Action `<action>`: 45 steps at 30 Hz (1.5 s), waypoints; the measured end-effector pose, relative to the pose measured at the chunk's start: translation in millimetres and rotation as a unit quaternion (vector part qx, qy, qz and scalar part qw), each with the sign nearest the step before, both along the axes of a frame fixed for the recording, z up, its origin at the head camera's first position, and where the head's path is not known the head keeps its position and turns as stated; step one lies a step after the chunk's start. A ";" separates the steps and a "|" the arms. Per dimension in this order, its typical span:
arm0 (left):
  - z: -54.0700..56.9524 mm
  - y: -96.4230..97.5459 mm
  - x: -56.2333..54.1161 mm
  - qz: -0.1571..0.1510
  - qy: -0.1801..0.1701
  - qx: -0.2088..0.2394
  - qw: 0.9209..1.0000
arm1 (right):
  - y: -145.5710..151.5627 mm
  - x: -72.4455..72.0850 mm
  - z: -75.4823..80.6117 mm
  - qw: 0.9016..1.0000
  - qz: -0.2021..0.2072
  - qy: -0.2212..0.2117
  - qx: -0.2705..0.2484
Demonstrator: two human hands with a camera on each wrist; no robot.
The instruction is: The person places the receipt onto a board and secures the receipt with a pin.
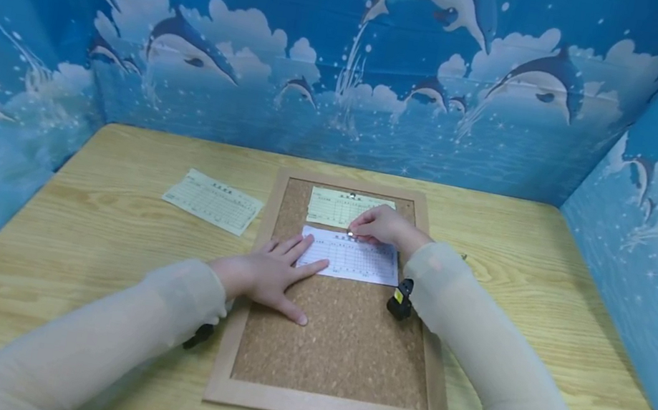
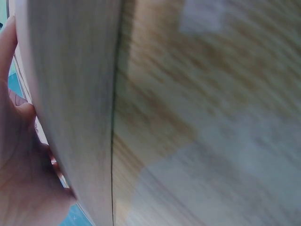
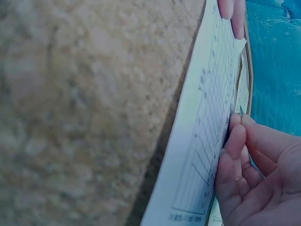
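A white printed form [image 1: 359, 261] lies on a wood-framed cork board [image 1: 337, 351], just below a pale yellow form [image 1: 324, 213]. At the white form's top edge, my right hand [image 1: 389, 228] pinches a small shiny pushpin [image 1: 351, 234] between thumb and fingertips. In the right wrist view the curled fingers [image 3: 233, 174] rest close against the paper. My left hand [image 1: 274, 277] lies spread, its fingertips on the left part of the white form and its thumb over the cork. Another shiny pin [image 1: 353, 195] sits at the yellow form's top edge.
Left of the board, a second yellow form [image 1: 213, 202] lies askew on the wooden table [image 1: 106, 211]. A small metallic object [image 1: 464, 257] shows by the right sleeve. A blue dolphin-print curtain [image 1: 318, 116] stands behind and along both sides.
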State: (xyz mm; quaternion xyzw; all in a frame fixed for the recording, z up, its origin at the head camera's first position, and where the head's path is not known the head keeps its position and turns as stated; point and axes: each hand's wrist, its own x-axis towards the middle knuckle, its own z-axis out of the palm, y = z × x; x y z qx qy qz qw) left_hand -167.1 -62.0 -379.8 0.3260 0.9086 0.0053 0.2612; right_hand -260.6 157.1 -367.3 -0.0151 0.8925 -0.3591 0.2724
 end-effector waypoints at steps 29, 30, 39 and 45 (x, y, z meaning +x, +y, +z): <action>-1.8 -1.6 -0.9 0.003 -0.010 0.010 1.000 | -2.9 5.1 -2.1 0.999 0.021 0.043 0.020; -1.7 -1.4 -0.9 0.003 -0.011 0.009 1.000 | -2.9 5.3 -1.9 0.999 0.021 0.043 0.020; -2.4 -1.0 -0.8 0.001 -0.011 0.007 1.000 | -3.4 5.8 -2.5 0.998 0.022 0.045 0.025; -1.8 -1.3 -0.9 0.000 -0.009 0.008 1.000 | -4.1 4.8 -3.8 0.998 0.026 0.049 0.030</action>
